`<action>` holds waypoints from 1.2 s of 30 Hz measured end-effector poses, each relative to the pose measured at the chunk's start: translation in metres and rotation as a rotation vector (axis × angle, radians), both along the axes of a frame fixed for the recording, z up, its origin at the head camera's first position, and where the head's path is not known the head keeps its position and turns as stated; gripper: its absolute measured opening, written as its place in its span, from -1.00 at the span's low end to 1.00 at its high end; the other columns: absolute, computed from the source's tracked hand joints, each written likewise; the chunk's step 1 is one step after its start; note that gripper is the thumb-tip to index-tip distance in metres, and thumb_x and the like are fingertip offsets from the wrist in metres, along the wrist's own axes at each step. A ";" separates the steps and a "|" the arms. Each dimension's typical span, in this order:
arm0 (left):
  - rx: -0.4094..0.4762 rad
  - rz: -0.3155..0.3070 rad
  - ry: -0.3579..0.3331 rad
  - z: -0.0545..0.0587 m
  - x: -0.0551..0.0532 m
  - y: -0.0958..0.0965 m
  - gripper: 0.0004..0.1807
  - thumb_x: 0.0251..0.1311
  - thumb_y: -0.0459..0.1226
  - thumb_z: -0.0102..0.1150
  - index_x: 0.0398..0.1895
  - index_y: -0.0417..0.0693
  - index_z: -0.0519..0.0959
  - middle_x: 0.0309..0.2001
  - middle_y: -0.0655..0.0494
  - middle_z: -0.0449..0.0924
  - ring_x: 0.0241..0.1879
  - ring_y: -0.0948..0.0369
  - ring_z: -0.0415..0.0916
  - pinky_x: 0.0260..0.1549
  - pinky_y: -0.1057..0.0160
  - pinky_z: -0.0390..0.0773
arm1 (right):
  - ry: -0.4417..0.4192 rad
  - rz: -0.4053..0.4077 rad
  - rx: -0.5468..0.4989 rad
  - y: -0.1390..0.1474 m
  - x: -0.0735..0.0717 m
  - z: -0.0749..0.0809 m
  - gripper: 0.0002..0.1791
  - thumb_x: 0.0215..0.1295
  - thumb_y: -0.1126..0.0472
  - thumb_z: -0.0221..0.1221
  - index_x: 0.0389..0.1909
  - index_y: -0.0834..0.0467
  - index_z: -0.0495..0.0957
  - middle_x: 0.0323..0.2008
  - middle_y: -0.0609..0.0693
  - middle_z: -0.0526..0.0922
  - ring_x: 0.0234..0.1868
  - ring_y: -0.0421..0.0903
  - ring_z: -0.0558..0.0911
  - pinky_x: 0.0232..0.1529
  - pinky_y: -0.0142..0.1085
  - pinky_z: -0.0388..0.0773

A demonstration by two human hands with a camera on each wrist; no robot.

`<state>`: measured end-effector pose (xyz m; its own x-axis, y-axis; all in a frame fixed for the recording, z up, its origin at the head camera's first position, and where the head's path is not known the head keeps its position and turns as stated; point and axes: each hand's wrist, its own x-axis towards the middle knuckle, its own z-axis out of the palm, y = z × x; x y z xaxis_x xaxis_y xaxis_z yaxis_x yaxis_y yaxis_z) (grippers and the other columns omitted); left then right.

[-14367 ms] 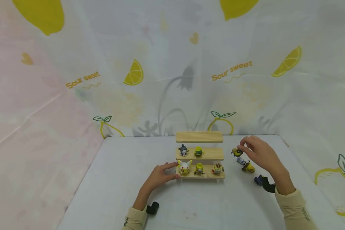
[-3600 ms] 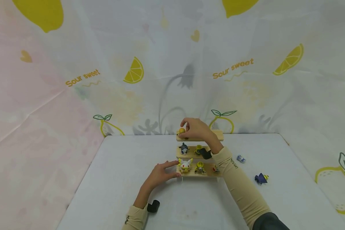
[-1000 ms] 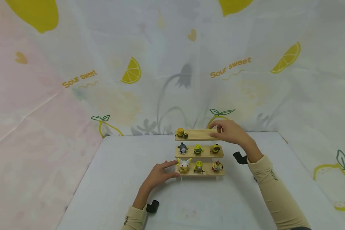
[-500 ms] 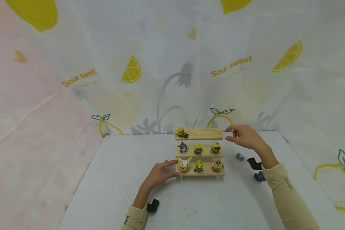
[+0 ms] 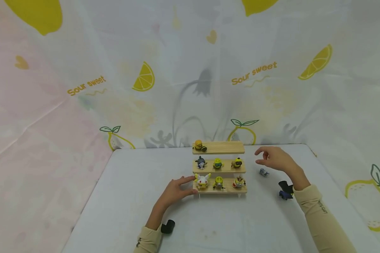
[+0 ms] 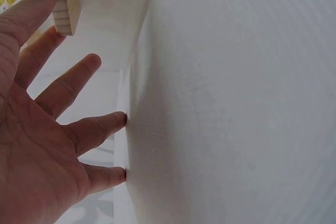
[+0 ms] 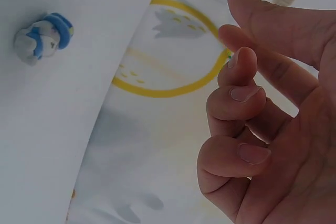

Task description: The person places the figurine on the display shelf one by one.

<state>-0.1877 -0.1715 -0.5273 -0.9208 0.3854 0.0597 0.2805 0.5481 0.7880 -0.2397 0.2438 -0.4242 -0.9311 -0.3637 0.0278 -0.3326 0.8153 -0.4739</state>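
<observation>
A three-tier wooden display shelf [image 5: 231, 189] stands at the back middle of the table, bearing several small toy figures. My left hand [image 5: 175, 192] pinches the left end of its lowest board [image 6: 65, 11] between thumb and index finger; the other fingers are spread, two reaching the tabletop. A white figure with yellow ears [image 5: 202, 181] sits beside this hand. The top board carries an orange-yellow figure [image 5: 198, 144] at its left end. My right hand [image 5: 277, 160] hovers right of the shelf, fingers loosely bent and holding nothing. Below it lies a blue-and-white figure [image 7: 47, 38].
A dark blue figure [image 5: 284, 195] lies on the table [image 5: 139, 168] farther right, partly covered by the right wrist camera [image 5: 285, 187]. The middle board holds a grey-capped figure [image 5: 201, 162] and two yellow ones. A lemon-printed cloth [image 5: 190, 88] hangs behind the table.
Since the oldest frame, yellow figures from the right have gone onto the middle and top boards. In the last second my empty right hand has drawn right, off the top board. My left hand stays put.
</observation>
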 end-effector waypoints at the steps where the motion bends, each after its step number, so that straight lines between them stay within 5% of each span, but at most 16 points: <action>1: -0.002 0.001 -0.001 0.000 0.000 0.000 -0.36 0.07 0.14 0.38 0.26 0.23 0.57 0.29 -0.08 0.46 0.38 -0.20 0.19 0.28 -0.44 -0.14 | -0.007 0.000 0.003 0.001 -0.001 -0.003 -0.69 0.22 0.17 0.35 -0.06 0.22 0.62 -0.55 -0.09 0.42 -0.59 -0.15 0.34 -0.55 -0.26 0.26; 19: -0.009 0.008 0.000 0.000 0.000 0.000 -0.36 0.07 0.16 0.38 0.25 0.24 0.58 0.27 -0.06 0.48 0.37 -0.20 0.21 0.28 -0.44 -0.12 | -0.173 0.037 0.066 0.017 -0.018 -0.033 -0.64 0.11 0.26 0.41 -0.09 0.32 0.63 -0.55 -0.04 0.44 -0.53 -0.13 0.38 -0.51 -0.25 0.33; 36: -0.017 0.007 -0.003 -0.003 -0.002 -0.001 -0.37 0.08 0.16 0.37 0.26 0.27 0.57 0.28 -0.04 0.47 0.38 -0.18 0.20 0.28 -0.44 -0.11 | -0.287 -0.049 0.200 0.018 -0.024 -0.046 -0.70 0.03 0.22 0.46 -0.21 0.21 0.66 -0.41 0.01 0.59 -0.38 -0.05 0.53 -0.38 -0.12 0.49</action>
